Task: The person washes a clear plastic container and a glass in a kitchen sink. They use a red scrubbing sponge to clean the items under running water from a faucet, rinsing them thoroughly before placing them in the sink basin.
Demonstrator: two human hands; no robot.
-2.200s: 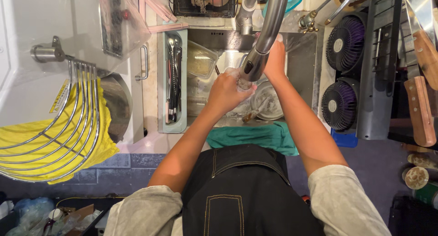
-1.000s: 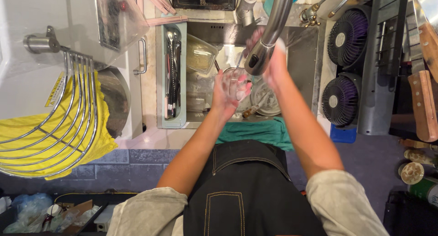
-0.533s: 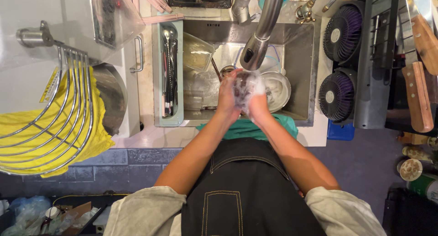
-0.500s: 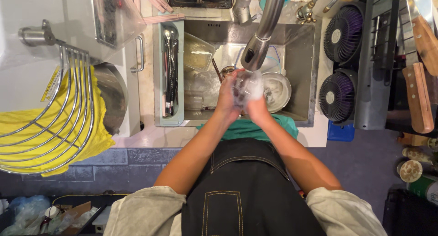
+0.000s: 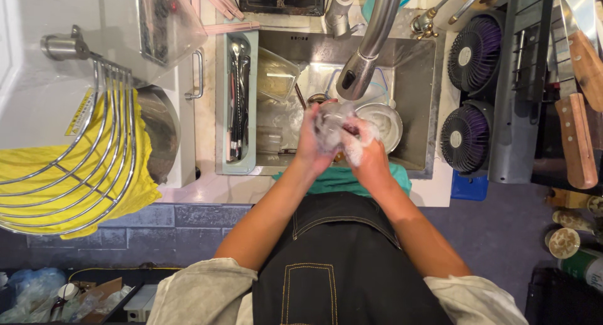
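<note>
Fingers of both hands clamped on soapy glass (image 5: 331, 121) — steel sink (image 5: 414, 80), pale counter (image 5: 207, 190).

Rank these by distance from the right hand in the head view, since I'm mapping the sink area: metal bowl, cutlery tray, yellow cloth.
1. metal bowl, just beside right hand, in the sink.
2. cutlery tray, along the sink's left edge.
3. yellow cloth, far left.
</note>
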